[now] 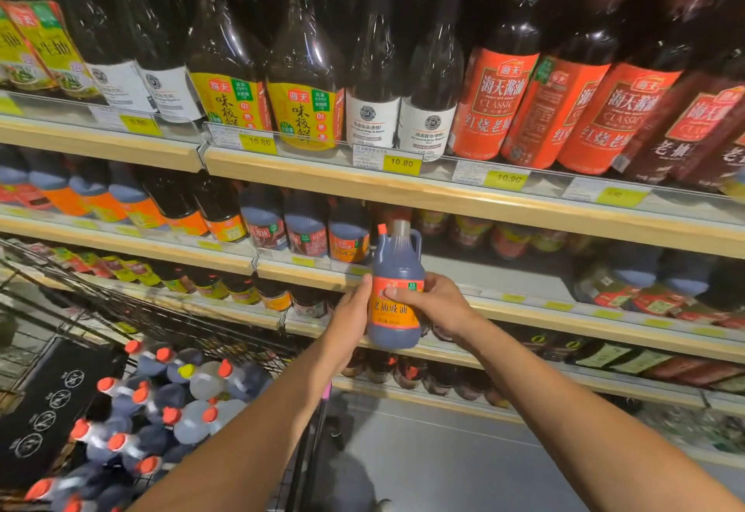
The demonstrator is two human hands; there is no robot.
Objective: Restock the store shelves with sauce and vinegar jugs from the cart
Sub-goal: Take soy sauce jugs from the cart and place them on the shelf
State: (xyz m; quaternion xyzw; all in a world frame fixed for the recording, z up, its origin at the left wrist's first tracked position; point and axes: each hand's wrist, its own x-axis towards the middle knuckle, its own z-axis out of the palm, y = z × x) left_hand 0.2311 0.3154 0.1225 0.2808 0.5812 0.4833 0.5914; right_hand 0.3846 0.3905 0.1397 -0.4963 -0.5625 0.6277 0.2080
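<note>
Head view shows both hands clamped on one dark sauce jug [396, 290], held upright in front of the shelf [504, 304]: the left hand [351, 312] braces its side, the right hand [433, 302] wraps the orange label, probably to keep the label facing out. Behind and right of the jug lies an open stretch of shelf, beside matching jugs [306, 229]. Below and left of the jug, the cart [161, 322] carries more capped jugs.
</note>
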